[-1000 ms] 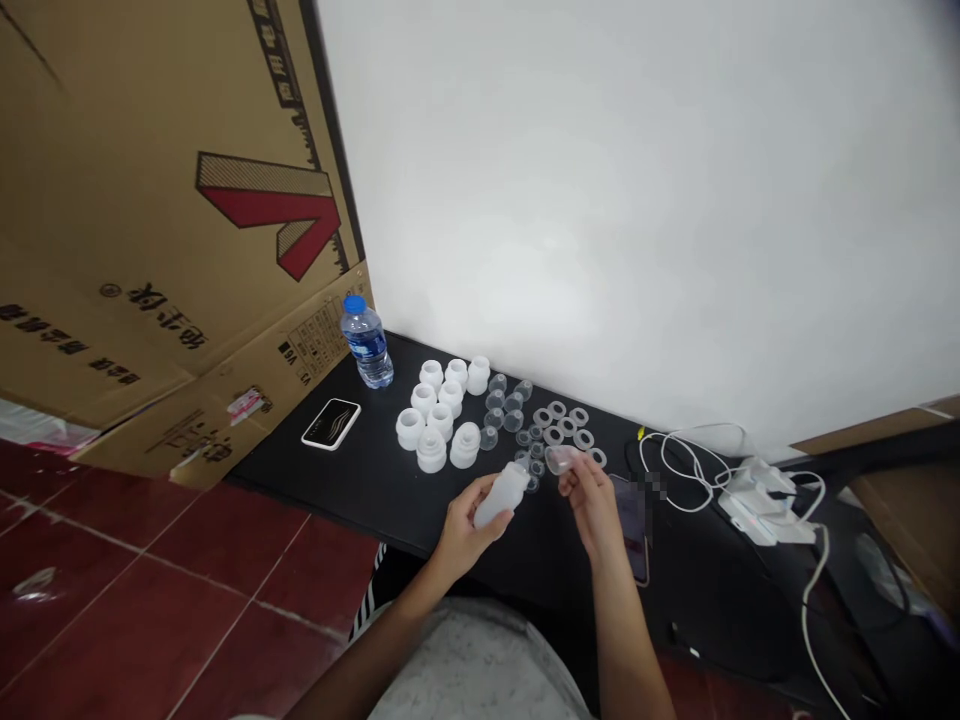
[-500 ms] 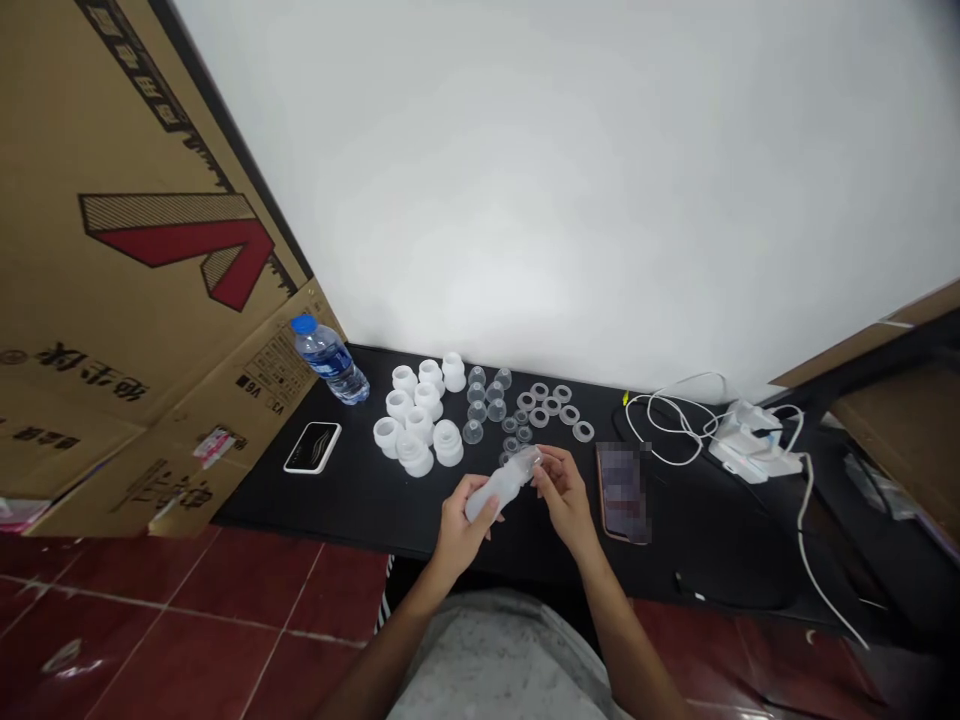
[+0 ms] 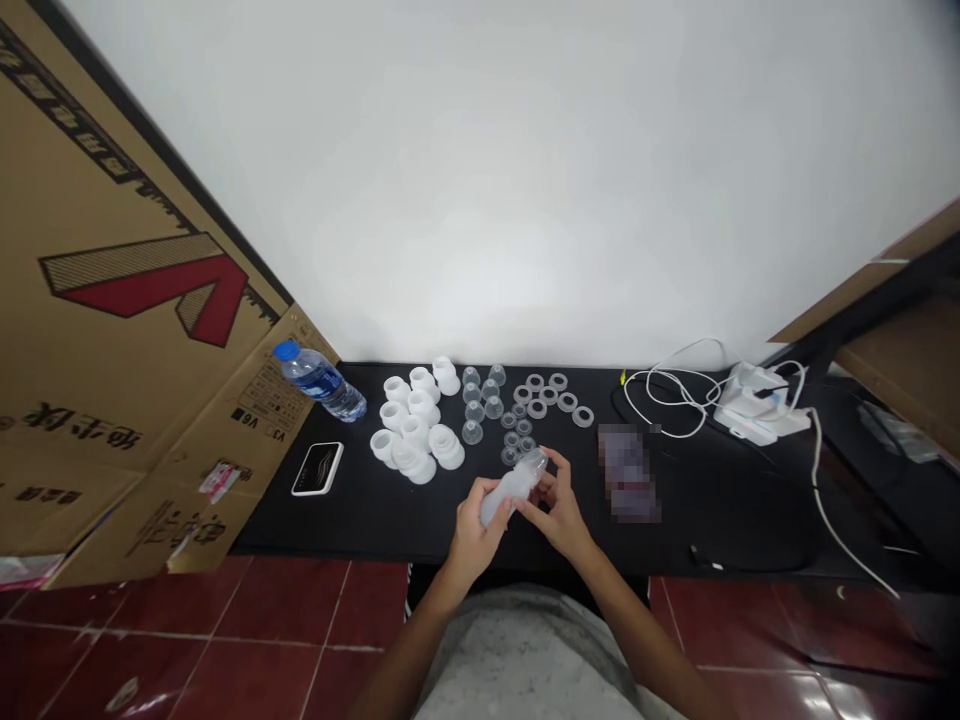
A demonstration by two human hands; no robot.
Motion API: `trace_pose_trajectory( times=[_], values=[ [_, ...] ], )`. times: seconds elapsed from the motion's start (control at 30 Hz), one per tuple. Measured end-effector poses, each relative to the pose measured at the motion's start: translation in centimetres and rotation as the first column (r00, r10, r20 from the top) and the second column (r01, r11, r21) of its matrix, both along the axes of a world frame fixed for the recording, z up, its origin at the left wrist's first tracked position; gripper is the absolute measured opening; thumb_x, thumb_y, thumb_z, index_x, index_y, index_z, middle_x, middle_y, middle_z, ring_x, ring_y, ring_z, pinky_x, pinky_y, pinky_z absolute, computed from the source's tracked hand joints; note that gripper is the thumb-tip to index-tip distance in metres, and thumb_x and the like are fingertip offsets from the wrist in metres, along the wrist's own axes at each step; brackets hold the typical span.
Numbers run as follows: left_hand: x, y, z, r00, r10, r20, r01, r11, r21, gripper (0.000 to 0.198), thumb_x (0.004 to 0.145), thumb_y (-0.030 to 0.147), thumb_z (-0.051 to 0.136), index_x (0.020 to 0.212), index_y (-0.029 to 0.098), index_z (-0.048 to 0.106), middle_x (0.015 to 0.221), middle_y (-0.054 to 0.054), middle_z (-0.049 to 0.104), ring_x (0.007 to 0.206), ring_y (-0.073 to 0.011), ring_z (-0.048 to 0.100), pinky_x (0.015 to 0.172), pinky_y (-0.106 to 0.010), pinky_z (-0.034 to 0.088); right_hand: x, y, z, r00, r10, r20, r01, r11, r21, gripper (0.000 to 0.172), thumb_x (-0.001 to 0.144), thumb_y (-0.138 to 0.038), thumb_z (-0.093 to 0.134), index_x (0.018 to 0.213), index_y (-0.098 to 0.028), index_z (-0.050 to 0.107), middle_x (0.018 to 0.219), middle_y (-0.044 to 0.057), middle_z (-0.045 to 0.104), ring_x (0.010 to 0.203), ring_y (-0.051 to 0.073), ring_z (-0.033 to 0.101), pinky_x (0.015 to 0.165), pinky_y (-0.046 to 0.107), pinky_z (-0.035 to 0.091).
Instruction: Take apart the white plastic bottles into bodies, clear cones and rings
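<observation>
Left hand [image 3: 477,525] and right hand [image 3: 561,515] meet above a black worktop [image 3: 360,520]: the left wraps its fingers around a frosted white plastic bottle [image 3: 498,503], tilted up to the right, while the right grips a clear plastic cap [image 3: 532,465] at the bottle's upper end. Just beyond them lie small clear round plastic pieces [image 3: 511,440] and flat translucent rings [image 3: 548,403]; clear plastic domes [image 3: 473,410] sit beside white plastic collars [image 3: 414,432], farther left.
</observation>
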State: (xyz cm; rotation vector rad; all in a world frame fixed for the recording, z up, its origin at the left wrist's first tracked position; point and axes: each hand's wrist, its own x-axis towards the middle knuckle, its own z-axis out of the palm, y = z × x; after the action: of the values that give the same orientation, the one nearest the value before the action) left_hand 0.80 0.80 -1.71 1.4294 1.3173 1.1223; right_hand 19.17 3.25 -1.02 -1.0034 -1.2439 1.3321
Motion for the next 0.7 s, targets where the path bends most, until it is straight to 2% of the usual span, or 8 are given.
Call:
trace_pose_trajectory(
  times=[0.2,0.27,0.33,0.4,0.47,0.53,0.63,0.7],
  values=[
    [0.1,-0.1,-0.1,0.997,0.031,-0.066,-0.029,0.999,0.025,0.032,0.105,0.052,0.063,0.112,0.021,0.065,0.090,-0.003,0.074,0.065,-0.0160,0.068,0.063,-0.026,0.056,-0.3,-0.3,0.0,0.998,-0.042,-0.055,0.041,0.999,-0.034,0.077,0.089,-0.047,0.090,0.146,-0.030,0.040,0.103,0.002,0.078,0.084,0.021,0.074,0.076,0.033,0.058],
    [0.0,-0.1,-0.1,0.997,0.042,-0.066,-0.041,0.999,0.023,0.032,0.105,0.052,0.063,0.113,0.021,0.065,0.090,-0.003,0.074,0.064,-0.0163,0.069,0.063,-0.027,0.057,-0.3,-0.3,-0.1,0.996,-0.050,-0.071,0.048,0.998,-0.031,0.072,0.090,-0.047,0.088,0.143,-0.030,0.042,0.106,0.004,0.078,0.087,0.021,0.074,0.073,0.031,0.058],
    [0.0,-0.2,0.0,0.996,0.043,-0.075,-0.041,0.999,0.029,0.031,0.105,0.051,0.064,0.114,0.021,0.065,0.091,-0.003,0.075,0.065,-0.0172,0.070,0.064,-0.028,0.058,-0.1,-0.1,-0.1,0.993,-0.056,-0.106,0.053,0.998,-0.034,0.063,0.093,-0.050,0.084,0.138,-0.030,0.046,0.110,0.005,0.077,0.088,0.021,0.074,0.063,0.027,0.055],
    [0.0,-0.2,0.0,0.992,0.043,-0.121,-0.034,0.997,0.075,0.031,0.104,0.048,0.066,0.118,0.021,0.066,0.100,-0.006,0.078,0.077,-0.0208,0.076,0.073,-0.031,0.062,0.1,0.0,0.4,0.987,-0.052,-0.155,0.047,0.998,-0.039,0.056,0.094,-0.050,0.083,0.132,-0.030,0.048,0.110,0.006,0.076,0.085,0.020,0.072,0.054,0.022,0.049],
    [0.1,-0.3,-0.2,0.981,0.044,-0.189,-0.012,0.986,0.165,0.034,0.102,0.045,0.070,0.126,0.021,0.066,0.115,-0.011,0.079,0.098,-0.0260,0.079,0.088,-0.037,0.064,0.1,0.0,1.2,0.977,-0.066,-0.200,0.058,0.997,-0.044,0.053,0.093,-0.047,0.084,0.127,-0.030,0.048,0.109,0.007,0.077,0.081,0.019,0.071,0.051,0.020,0.046],
    [0.3,-0.3,-0.6,0.966,0.060,-0.250,0.010,0.963,0.271,0.041,0.100,0.040,0.074,0.134,0.021,0.064,0.125,-0.014,0.077,0.113,-0.0294,0.077,0.098,-0.042,0.063,-0.1,-0.4,2.2,0.968,-0.109,-0.228,0.098,0.993,-0.059,0.053,0.091,-0.045,0.087,0.125,-0.029,0.048,0.110,0.008,0.078,0.083,0.020,0.073,0.051,0.021,0.047],
    [0.6,-0.6,-1.3,0.948,0.133,-0.290,-0.003,0.913,0.409,0.042,0.100,0.035,0.074,0.138,0.021,0.061,0.126,-0.016,0.074,0.118,-0.0307,0.075,0.101,-0.047,0.063,-0.8,-1.1,3.5,0.955,-0.187,-0.232,0.164,0.980,-0.113,0.063,0.087,-0.046,0.089,0.132,-0.031,0.048,0.112,0.008,0.077,0.084,0.022,0.074,0.051,0.023,0.051],
    [0.6,-0.9,-1.4,0.945,0.154,-0.288,-0.009,0.893,0.450,0.040,0.102,0.032,0.072,0.139,0.022,0.060,0.128,-0.016,0.072,0.122,-0.0310,0.073,0.104,-0.050,0.062,-1.1,-1.6,3.8,0.957,-0.182,-0.224,0.150,0.977,-0.152,0.074,0.083,-0.048,0.093,0.139,-0.033,0.047,0.110,0.007,0.077,0.081,0.022,0.073,0.052,0.025,0.054]
  ],
)
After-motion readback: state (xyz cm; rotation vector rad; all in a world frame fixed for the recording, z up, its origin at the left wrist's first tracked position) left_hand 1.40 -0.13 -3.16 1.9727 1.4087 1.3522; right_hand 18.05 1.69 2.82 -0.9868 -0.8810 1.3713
